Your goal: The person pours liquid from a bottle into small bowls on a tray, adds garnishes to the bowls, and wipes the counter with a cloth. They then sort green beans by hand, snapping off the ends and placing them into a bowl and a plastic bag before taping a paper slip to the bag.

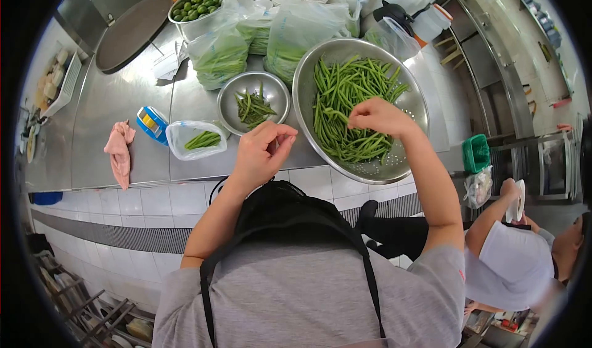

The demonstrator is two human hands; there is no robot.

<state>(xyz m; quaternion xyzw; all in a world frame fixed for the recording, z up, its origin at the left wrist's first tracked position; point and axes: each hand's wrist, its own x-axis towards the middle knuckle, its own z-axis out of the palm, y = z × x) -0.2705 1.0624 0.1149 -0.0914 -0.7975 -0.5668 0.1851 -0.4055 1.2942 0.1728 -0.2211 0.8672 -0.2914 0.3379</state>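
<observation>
Long green beans point(345, 89) fill much of a large perforated metal colander point(300, 95), which leans over the counter's front edge. My right hand point(382, 117) is over the pile, its fingertips pinched at a green bean among the others. To the left, my left hand point(264, 154) is held in front of a small metal bowl point(227, 95), thumb and fingers closed together; whatever is between them is too small to make out. Dark green bean pieces point(253, 107) lie in that bowl. Beside it sits a clear plastic container point(179, 139) with a few cut beans point(202, 139).
Bags of green beans point(219, 55) stand behind the bowls, near a basin of limes point(200, 3). A blue-and-yellow box point(152, 125) and a pink cloth point(119, 147) lie left on the steel counter point(148, 172). Another person point(512, 262) works at right, holding a white dish.
</observation>
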